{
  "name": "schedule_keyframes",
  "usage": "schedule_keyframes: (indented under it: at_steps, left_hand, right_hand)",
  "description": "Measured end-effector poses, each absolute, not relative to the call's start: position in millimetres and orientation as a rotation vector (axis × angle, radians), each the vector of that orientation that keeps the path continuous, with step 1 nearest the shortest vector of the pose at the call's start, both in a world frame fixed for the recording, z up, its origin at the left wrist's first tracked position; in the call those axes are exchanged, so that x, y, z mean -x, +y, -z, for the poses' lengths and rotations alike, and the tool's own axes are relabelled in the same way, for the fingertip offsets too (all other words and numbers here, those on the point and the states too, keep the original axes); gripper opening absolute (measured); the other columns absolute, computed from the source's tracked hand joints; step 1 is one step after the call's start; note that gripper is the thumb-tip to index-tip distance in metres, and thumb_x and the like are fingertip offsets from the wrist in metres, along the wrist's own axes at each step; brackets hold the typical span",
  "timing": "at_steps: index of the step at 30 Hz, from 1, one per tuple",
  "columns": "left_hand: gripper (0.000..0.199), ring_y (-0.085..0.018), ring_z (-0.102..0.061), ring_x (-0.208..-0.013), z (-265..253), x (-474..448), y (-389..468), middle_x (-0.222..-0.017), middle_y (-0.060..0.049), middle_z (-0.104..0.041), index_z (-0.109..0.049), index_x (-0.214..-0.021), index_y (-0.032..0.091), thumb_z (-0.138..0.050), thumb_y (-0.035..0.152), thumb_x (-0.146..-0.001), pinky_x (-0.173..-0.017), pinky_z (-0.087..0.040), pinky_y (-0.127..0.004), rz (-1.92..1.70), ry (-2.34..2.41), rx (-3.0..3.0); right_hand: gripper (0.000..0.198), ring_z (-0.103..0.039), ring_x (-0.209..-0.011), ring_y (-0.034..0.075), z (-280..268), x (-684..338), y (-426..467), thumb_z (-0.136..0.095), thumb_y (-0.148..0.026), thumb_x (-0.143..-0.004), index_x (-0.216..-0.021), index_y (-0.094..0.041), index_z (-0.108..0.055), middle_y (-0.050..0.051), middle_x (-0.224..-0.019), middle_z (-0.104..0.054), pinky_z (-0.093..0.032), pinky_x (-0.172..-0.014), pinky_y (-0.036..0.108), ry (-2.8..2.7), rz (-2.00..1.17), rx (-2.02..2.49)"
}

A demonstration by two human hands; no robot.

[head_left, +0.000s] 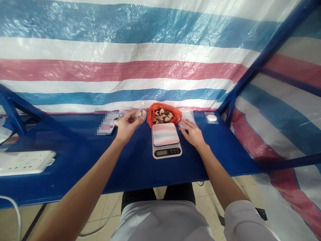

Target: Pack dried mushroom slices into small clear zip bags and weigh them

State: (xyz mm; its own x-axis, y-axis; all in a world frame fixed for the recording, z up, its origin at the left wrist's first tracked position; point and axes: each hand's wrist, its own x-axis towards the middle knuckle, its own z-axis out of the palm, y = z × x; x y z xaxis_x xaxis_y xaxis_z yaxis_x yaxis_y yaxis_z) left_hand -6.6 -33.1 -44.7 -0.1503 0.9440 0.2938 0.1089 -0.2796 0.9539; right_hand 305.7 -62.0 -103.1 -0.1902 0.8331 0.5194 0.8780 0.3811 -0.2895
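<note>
A packet (140, 114) is being pinched, ideally lightly, by the left grip (127, 123); a bag (189, 115) is being touched, right grip (193, 132) spread.

Glossy plastic sheeting (120, 71) in wide blue, white and red stripes forms the wall behind a blue tabletop (75, 140). Blue metal bars (278, 38) slant at both sides; beige floor tiles (97, 216) below.

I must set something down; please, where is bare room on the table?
Bare table shows between power strip and left forearm, and between right forearm and white rounded object. Crowded: the back, from left hand past orange bag to right hand.
</note>
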Motion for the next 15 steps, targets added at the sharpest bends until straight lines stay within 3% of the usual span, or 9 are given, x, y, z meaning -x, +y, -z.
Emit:
schedule_keyframes:
  at_steps: [3,7,12,15]
  left_hand:
    - [0.053,-0.027,-0.069,-0.108,43.2,-3.9,-49.0,-0.113,-0.009,-0.076,-0.074,-0.113,0.019,-0.086,0.044,-0.068,-0.094,-0.056,-0.039,-1.474,1.064,-1.334]
    - [0.049,-0.025,-0.07,-0.106,46.4,-19.7,-65.7,-0.109,-0.007,-0.077,-0.075,-0.108,0.021,-0.088,0.042,-0.066,-0.095,-0.055,-0.039,-1.406,0.942,-1.202]
    - [0.044,-0.026,-0.071,-0.104,51.8,-34.1,-77.6,-0.108,-0.006,-0.077,-0.075,-0.103,0.022,-0.088,0.038,-0.065,-0.091,-0.056,-0.04,-1.265,0.829,-1.08]
    - [0.044,-0.027,-0.071,-0.106,55.1,-37.0,-79.5,-0.111,-0.007,-0.077,-0.075,-0.107,0.021,-0.086,0.034,-0.066,-0.093,-0.055,-0.042,-1.211,0.8,-0.996]
  right_hand:
    - [0.037,-0.057,-0.135,0.025,86.6,-290.1,-66.6,-0.047,-0.034,-0.1,-0.125,-0.022,-0.072,0.006,-0.136,-0.067,-0.045,-0.117,0.041,-2.024,0.065,1.393]
    - [0.039,-0.058,-0.134,0.021,68.1,-266.0,-66.7,-0.048,-0.033,-0.099,-0.131,-0.027,-0.069,0.002,-0.143,-0.062,-0.049,-0.113,0.036,-1.977,-0.098,1.337]
    - [0.041,-0.06,-0.131,0.024,68.4,-247.6,-48.3,-0.053,-0.037,-0.097,-0.134,-0.025,-0.066,0.003,-0.14,-0.065,-0.048,-0.114,0.04,-1.775,-0.466,1.245]
    - [0.044,-0.066,-0.122,0.025,75.4,-242.2,-37.6,-0.058,-0.045,-0.094,-0.131,-0.025,-0.067,0.004,-0.131,-0.07,-0.056,-0.104,0.042,-1.569,-0.774,1.145]
